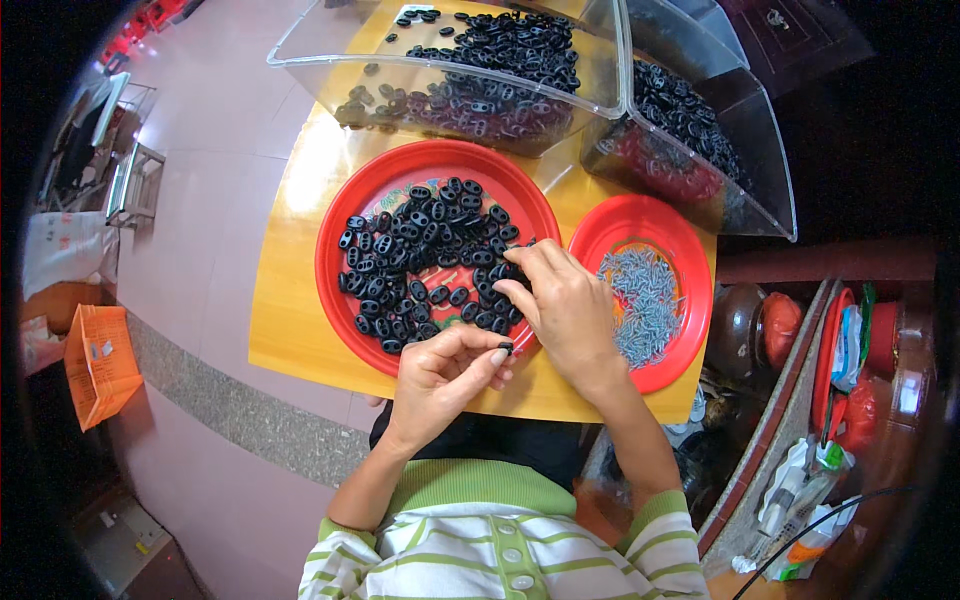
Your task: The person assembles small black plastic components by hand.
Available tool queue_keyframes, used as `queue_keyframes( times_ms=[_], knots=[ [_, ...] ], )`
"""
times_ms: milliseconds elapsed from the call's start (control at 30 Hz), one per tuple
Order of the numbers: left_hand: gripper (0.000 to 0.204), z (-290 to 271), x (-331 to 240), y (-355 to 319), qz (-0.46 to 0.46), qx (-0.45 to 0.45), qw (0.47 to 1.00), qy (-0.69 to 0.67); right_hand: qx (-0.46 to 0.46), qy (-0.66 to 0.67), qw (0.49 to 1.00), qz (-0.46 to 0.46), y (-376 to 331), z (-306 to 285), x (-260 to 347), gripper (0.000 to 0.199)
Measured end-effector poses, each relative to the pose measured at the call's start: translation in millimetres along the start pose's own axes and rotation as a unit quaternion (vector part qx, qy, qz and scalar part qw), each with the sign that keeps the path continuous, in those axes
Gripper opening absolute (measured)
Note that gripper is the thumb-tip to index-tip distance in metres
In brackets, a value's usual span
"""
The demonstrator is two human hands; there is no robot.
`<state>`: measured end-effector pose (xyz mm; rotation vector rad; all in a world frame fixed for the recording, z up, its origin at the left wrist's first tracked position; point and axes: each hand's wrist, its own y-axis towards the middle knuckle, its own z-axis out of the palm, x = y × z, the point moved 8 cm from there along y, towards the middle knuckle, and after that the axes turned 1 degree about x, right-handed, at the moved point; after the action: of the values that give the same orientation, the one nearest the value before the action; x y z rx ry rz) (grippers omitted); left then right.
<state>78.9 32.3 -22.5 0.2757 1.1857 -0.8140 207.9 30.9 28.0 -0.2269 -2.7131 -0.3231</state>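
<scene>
Between the thumb and fingertips of my left hand (pixel 447 377) is a small black oval plastic piece (pixel 505 348), held just past the near right rim of a large red round tray (pixel 337 318). Many black two-holed oval pieces (pixel 408 230) lie heaped in that tray. My right hand (pixel 565 310) reaches over the tray's right side, its thumb and forefinger apart above the pieces there. To the right, partly behind my right wrist, a smaller red plate (pixel 695 300) holds a pile of small grey screws (pixel 645 300).
Two clear plastic bins stand at the far side of the yellow table (pixel 285 300): a wide bin (pixel 450 68) and a right-hand bin (pixel 770 150), both with more black pieces. An orange basket (pixel 103 365) is on the floor at left. Jars and bags (pixel 782 328) crowd a shelf at right.
</scene>
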Motion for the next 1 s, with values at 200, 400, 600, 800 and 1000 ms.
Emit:
queue_keyframes(
  times_ms=[200,400,600,800,1000],
  knots=[
    [0.011,0,1,2,0.006,0.006,1.0,0.0,0.019,0.014,1.0,0.013,2,9,-5,0.022],
    [0.011,-1,-3,1,0.016,0.001,1.0,-0.021,-0.012,0.046,0.999,0.019,-2,3,-7,0.023],
    [0.012,-7,0,1,0.011,-0.022,0.997,-0.077,0.067,0.428,0.88,0.192,-27,7,-28,0.028],
    [0.011,-1,-3,-1,0.011,-0.033,0.995,-0.093,0.08,0.598,0.769,0.21,-48,5,-25,0.026],
    [0.011,3,-5,-4,0.015,-0.041,0.996,-0.082,0.075,0.64,0.74,0.193,-59,5,-24,0.028]
  ],
)
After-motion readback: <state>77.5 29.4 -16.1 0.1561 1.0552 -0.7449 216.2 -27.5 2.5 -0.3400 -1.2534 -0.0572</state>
